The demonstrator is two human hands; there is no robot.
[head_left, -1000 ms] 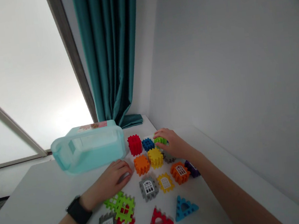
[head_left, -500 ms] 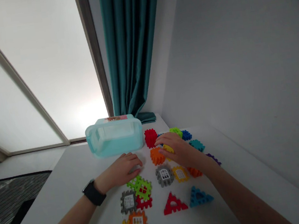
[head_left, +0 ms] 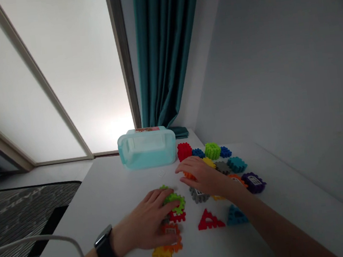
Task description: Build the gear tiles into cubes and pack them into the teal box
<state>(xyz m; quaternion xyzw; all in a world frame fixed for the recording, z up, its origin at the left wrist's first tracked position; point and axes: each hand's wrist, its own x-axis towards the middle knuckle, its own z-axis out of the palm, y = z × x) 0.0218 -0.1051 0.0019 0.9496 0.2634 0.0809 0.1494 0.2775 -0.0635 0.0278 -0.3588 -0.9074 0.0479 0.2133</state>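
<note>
My left hand (head_left: pixel 156 218) lies palm down with fingers spread over flat toothed plastic tiles. A lime green tile (head_left: pixel 178 204) shows under its fingertips, a red tile (head_left: pixel 177 216) just below that. Beside the thumb sits an orange window tile (head_left: pixel 176 241), with a yellow tile (head_left: pixel 162 254) partly beneath it. My right hand (head_left: pixel 200 175) curves over an orange toothed block (head_left: pixel 189 176), which shows between thumb and fingers. Near that wrist are a grey window block (head_left: pixel 198 196) and a yellow block (head_left: pixel 209 162). Part of the orange block is hidden by the hand.
A pale blue plastic bin (head_left: pixel 149 154) lies on its side at the back. Around the right hand stand red (head_left: pixel 184 151), lime green (head_left: pixel 212 151), teal (head_left: pixel 237 164) and purple (head_left: pixel 253 182) blocks. Red (head_left: pixel 210 219) and blue (head_left: pixel 236 215) triangles lie nearer. A cable (head_left: pixel 60 240) crosses the lower left.
My left hand has come down and nearer, from beside the lime green tile onto the tiles. My right hand has shifted from the yellow block to the orange block. The view has turned left.
</note>
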